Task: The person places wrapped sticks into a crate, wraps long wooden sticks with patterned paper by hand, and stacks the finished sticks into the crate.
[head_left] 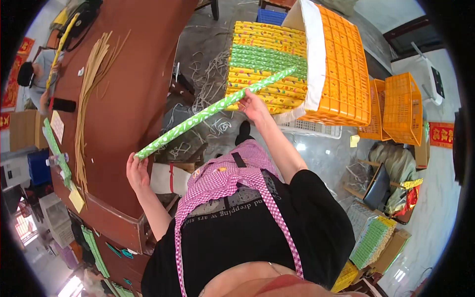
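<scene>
A long green tube wrapped in white-patterned paper (pixel 193 120) slants across in front of me, from lower left to upper right. My left hand (pixel 138 172) is closed at its lower end, fingertips against the tip. Farther up, my right hand (pixel 253 105) grips it between thumb and fingers. The far end overlaps a stack of similar tubes, yellow ones (pixel 269 35) and green ones (pixel 257 57), lying in an orange crate (pixel 344 67) tipped on its side. A white cloth (pixel 315 54) lines the crate's mouth.
A brown table (pixel 128 99) runs along my left, bearing thin brown strips (pixel 85 119) and a green tube (pixel 57 151). Scissors (pixel 126 253) lie at lower left. Another person (pixel 42 74) holds a yellow tube (pixel 63 44) across the table. Tangled string (pixel 210 79) litters the floor. More orange crates (pixel 402 109) stand right.
</scene>
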Demonstrator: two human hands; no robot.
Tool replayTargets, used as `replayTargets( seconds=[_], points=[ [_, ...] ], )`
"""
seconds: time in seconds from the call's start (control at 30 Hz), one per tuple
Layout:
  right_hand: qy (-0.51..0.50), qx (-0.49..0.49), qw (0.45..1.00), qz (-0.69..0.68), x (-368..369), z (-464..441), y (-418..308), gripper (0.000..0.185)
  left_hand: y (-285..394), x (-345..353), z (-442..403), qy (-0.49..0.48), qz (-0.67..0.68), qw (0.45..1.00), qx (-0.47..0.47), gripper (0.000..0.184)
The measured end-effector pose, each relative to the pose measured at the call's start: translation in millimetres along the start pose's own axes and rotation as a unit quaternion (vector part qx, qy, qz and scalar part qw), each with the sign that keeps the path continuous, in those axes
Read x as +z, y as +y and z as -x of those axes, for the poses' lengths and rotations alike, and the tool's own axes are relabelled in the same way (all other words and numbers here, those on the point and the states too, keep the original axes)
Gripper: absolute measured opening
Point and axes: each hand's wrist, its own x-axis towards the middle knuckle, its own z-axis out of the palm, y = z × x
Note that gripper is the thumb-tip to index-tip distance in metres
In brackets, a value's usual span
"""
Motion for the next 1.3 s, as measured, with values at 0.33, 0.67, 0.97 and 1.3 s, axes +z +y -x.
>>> replayTargets(
  seconds=[0.33,0.67,0.97,1.3],
  points=[
    [0.0,0.012,0.984,-0.176,-32,-116,-104,0.018,-20,171,-54,-0.04,-0.096,0.995,-0.004,0.031],
    [0.179,-0.097,0.95,-0.238,-77,-226,-212,0.021,-63,370,-194,-0.206,-0.237,0.948,-0.054,0.029],
    [0.37,-0.123,0.895,-0.214,-109,-307,-274,0.036,-141,490,-348,-0.339,-0.351,0.863,-0.13,0.033],
    [0.498,-0.106,0.857,0.08,-156,-358,-312,0.06,-246,541,-438,-0.403,-0.334,0.827,-0.206,0.026]
  ],
)
